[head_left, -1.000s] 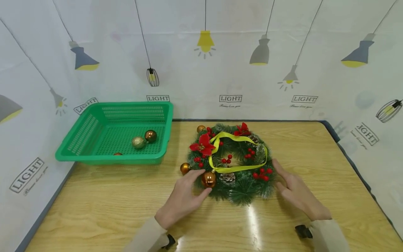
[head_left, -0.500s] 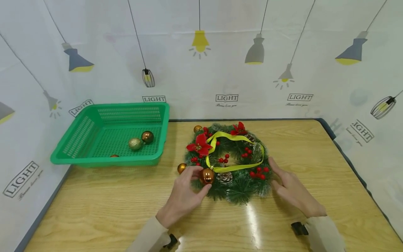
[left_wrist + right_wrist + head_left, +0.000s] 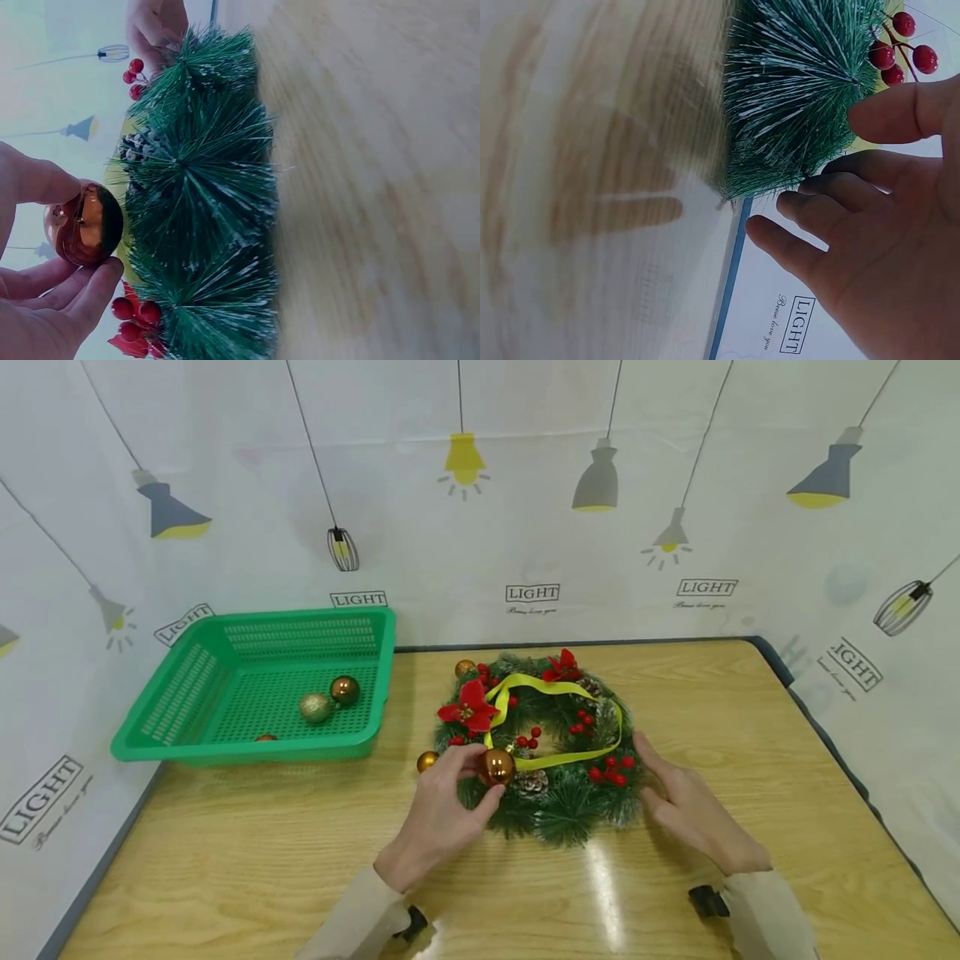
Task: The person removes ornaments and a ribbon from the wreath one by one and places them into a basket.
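A green pine wreath [image 3: 558, 797] with red flowers, red berries, pine cones and a yellow ribbon [image 3: 570, 758] lies on the wooden table [image 3: 247, 852]. My left hand [image 3: 461, 781] pinches a shiny copper bauble [image 3: 497, 766] at the wreath's near-left edge; in the left wrist view the bauble [image 3: 84, 223] sits between thumb and fingers, slightly off the needles. My right hand [image 3: 663, 781] rests against the wreath's right edge with fingers nearly straight, and the fingertips [image 3: 799, 201] touch the needles [image 3: 795, 97].
A green plastic basket [image 3: 187, 747] stands at the back left with a gold glitter bauble [image 3: 315, 707], a copper bauble [image 3: 344, 689] and a third one at its front wall. Another small bauble [image 3: 427, 761] lies left of the wreath. Printed cloth walls surround the table.
My left thumb and fingers have closed round the copper bauble and lifted it a little from the wreath. The right hand has stayed at the wreath's right edge.
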Demonstrator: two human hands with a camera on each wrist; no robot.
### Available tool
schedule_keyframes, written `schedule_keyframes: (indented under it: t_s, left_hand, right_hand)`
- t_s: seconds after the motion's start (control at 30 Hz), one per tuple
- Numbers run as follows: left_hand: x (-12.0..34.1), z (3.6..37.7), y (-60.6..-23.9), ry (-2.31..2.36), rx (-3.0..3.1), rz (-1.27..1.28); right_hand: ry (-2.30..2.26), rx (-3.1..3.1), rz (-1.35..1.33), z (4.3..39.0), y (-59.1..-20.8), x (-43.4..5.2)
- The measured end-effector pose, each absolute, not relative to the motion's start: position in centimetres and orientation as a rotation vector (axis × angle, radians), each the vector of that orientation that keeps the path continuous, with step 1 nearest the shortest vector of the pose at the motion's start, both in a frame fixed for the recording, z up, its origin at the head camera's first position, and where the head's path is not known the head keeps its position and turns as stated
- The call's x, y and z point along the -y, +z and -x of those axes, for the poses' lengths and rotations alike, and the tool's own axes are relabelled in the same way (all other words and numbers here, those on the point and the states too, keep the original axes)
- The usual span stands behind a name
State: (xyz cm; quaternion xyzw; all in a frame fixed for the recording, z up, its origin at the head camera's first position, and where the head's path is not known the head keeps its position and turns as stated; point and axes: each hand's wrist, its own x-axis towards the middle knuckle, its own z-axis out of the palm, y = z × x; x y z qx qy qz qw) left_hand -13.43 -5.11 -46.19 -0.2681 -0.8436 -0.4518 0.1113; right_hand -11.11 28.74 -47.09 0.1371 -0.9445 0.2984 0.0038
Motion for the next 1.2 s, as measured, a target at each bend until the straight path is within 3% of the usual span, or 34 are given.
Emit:
schedule_keyframes:
  t_s: [0.4,1.2]
  left_hand:
    - [5.6,14.6,-44.7,-1.222,2.467,0.92]
    - [5.2,15.9,-44.1,-1.198,2.528,0.949]
  right_hand:
    - [0.962,2.977,-0.415,11.1,-46.9,-28.8]
    - [0.991,2.976,-0.405,11.3,-47.3,-28.8]
